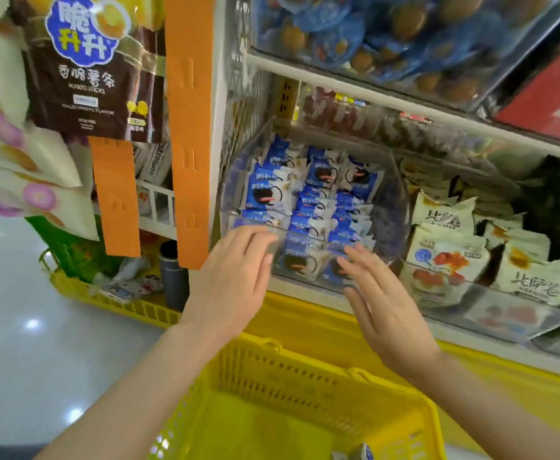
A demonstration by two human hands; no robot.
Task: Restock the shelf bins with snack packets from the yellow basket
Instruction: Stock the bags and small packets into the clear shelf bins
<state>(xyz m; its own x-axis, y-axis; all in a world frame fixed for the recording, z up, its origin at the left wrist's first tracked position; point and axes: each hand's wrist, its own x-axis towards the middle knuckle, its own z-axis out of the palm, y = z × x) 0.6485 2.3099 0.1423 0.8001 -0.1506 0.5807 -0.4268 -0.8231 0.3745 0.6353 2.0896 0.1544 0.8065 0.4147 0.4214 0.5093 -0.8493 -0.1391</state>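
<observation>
Blue-and-white snack packets (305,194) fill clear bin (400,207) at frame centre | yellow basket (305,360) bottom centre, lone packet (366,454) at its lower edge | I see left hand (235,277) and right hand (381,300) at bin front, fingers straight, loosely spread, holding nothing

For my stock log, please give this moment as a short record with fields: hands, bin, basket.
left hand: open, at the bin's front edge
right hand: open, at the same edge
bin: clear, holds many blue packets
basket: yellow, below the hands, one packet seen
right of bin: cream packets
</observation>
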